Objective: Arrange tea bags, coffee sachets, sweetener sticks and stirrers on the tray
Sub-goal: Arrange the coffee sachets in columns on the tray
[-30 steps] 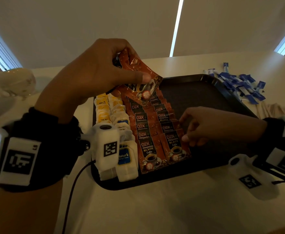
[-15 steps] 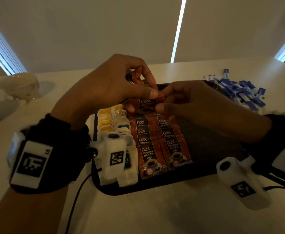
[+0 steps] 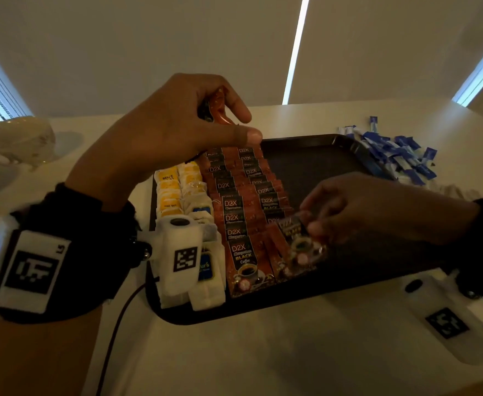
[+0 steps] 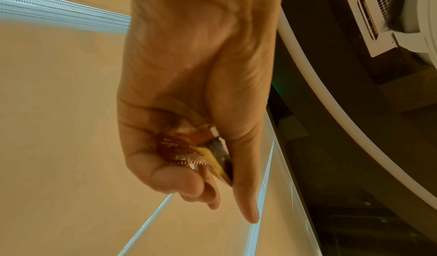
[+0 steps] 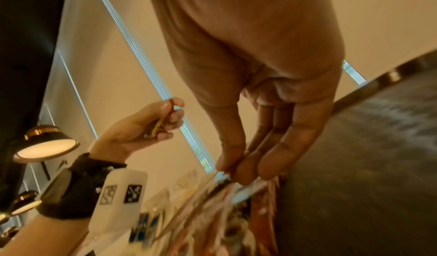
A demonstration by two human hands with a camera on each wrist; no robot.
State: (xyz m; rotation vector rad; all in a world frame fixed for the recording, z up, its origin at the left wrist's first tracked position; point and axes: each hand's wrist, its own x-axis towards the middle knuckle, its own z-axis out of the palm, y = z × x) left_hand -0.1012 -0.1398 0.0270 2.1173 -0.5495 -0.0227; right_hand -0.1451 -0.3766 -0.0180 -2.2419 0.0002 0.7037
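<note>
Pinched in the right hand [image 3: 377, 207], thumb and fingertips: one coffee sachet [image 3: 300, 238], low over the near end of the right sachet row [image 3: 263, 192]. Gripped in the curled left hand [image 3: 177, 124], up at 11 o'clock above the tray [image 3: 320, 284]: spare sachets [image 4: 196, 150]. Tea bags [image 3: 183, 190] lined at 9 o'clock on the tray. Blue sweetener sticks [image 3: 394, 155] piled off the tray at 2 o'clock.

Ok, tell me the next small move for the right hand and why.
Probably lower the coffee sachet onto the near end of the right-hand coffee row and let go. The right hand pinches it just above that end of the tray, tilted and not yet flat, while the left hand holds more sachets in reserve above the far end.
</note>
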